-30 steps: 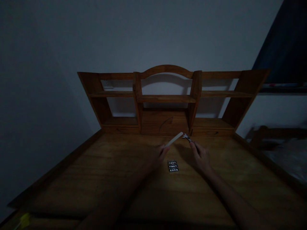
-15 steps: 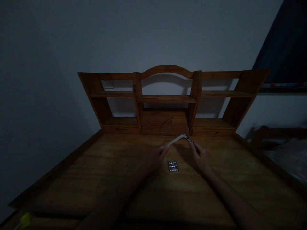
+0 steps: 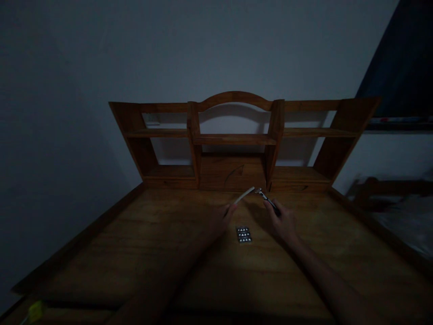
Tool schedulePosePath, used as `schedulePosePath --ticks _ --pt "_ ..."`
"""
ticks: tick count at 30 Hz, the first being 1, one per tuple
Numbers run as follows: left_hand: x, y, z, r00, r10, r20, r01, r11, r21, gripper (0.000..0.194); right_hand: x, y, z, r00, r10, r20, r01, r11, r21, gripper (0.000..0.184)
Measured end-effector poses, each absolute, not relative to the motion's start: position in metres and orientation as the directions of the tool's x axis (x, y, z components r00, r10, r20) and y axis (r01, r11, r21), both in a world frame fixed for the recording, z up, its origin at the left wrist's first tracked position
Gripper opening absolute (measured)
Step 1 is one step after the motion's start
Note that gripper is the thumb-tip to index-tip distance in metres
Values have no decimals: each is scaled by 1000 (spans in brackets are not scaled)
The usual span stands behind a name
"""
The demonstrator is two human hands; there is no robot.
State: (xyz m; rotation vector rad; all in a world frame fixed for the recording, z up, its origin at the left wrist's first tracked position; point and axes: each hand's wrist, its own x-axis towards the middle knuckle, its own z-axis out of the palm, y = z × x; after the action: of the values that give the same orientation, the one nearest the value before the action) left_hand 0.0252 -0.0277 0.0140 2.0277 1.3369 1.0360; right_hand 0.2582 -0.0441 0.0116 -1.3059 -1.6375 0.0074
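In the dim head view, my left hand (image 3: 221, 219) is closed around the near end of a pale, narrow, slightly curved strip (image 3: 244, 195), whose kind I cannot tell. The strip points up and to the right. My right hand (image 3: 283, 221) grips the black handle of what looks like a razor (image 3: 265, 197), with a silver neck and a small crosswise head. A narrow gap separates this head from the strip's free end. Below and between the hands, a small dark pack (image 3: 244, 234) with three rows of bright, shiny spots lies flat on the wooden desk (image 3: 216, 266).
A wooden shelf unit (image 3: 236, 140) stands along the desk's back edge, against the wall. Raised wooden edges run down both sides. Something yellow (image 3: 35, 310) is at the lower left, and a dark board (image 3: 402, 67) hangs at the upper right.
The strip has come away from the razor's head and turned so that it looks narrower. The razor's head has shifted slightly left and up. The pack has stayed put.
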Motion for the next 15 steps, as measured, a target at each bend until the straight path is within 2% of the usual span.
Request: schedulePosePath --ticks 15 --pt "20 -24 15 261 908 329 371 -409 834 50 259 -46 13 47 737 674 708 452 -543 33"
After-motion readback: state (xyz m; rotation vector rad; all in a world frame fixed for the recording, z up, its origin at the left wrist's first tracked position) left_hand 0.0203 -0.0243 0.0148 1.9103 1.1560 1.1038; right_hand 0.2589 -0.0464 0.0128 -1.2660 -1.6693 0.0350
